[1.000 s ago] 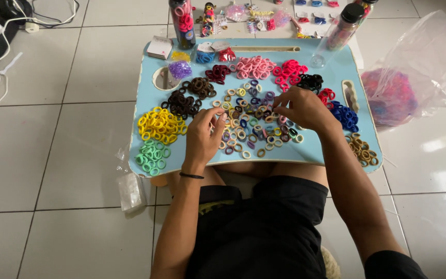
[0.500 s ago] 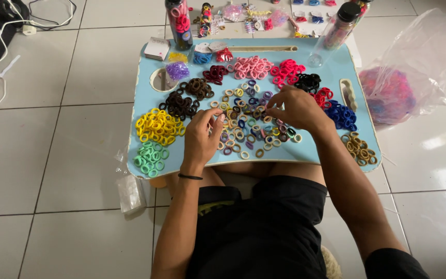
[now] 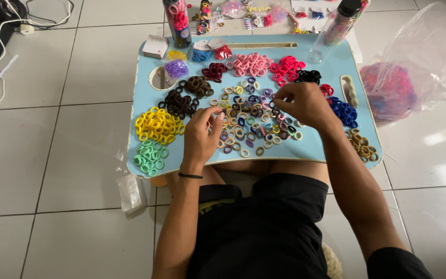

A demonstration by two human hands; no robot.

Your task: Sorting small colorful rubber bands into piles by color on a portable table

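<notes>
Seemed well along, judging by the light blue worktop (image 3: 316,145). Already heaped by colour around its rim: yellow hair ties (image 3: 158,125) and green ones (image 3: 149,157) at the left, dark brown (image 3: 179,103) and pink (image 3: 251,64) farther off, blue (image 3: 344,111) and tan (image 3: 362,145) at the right. Left unsorted in the middle: a mixed pile (image 3: 249,121).

Left hand (image 3: 201,138) curled, fingertips down at the pile's left edge; right hand (image 3: 305,103) raised just over its far right side, fingertips pinched together. Could not tell whether either gripped a tie.

Little bare room on the worktop, only strips between heaps. Green and tan heaps close to the near edge. Open tiled floor to the left; plastic bag (image 3: 393,88) near the right.
</notes>
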